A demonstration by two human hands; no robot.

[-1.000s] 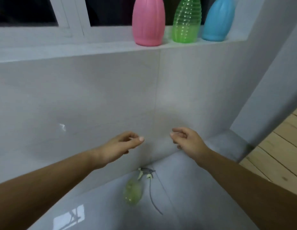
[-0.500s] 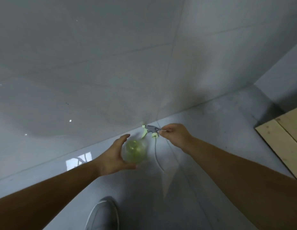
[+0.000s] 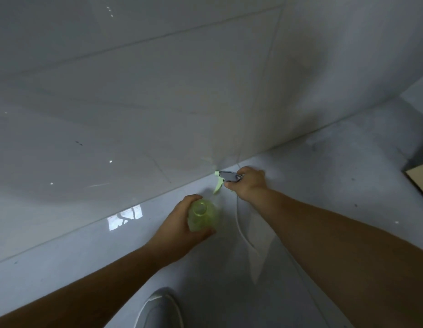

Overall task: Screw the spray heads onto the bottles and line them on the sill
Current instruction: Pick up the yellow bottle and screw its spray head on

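Centre frame, I see the left hand point(image 3: 179, 230) wrapped round the upright yellow-green bottle point(image 3: 203, 217), open neck facing up, while the right hand point(image 3: 249, 183) just up-right pinches the spray head point(image 3: 225, 177), its dip tube point(image 3: 243, 230) trailing toward lower frame beside the bottle, so I judge tube-into-neck comes next.

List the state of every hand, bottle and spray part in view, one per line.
left hand: closed around the bottle, low by the floor.
yellow-green bottle: neck open, no head on it, mouth facing the camera.
right hand: gripping the spray head.
spray head: off the bottle, next to the wall's base.
dip tube: trailing from the head, outside the bottle.
shoe: on the floor.
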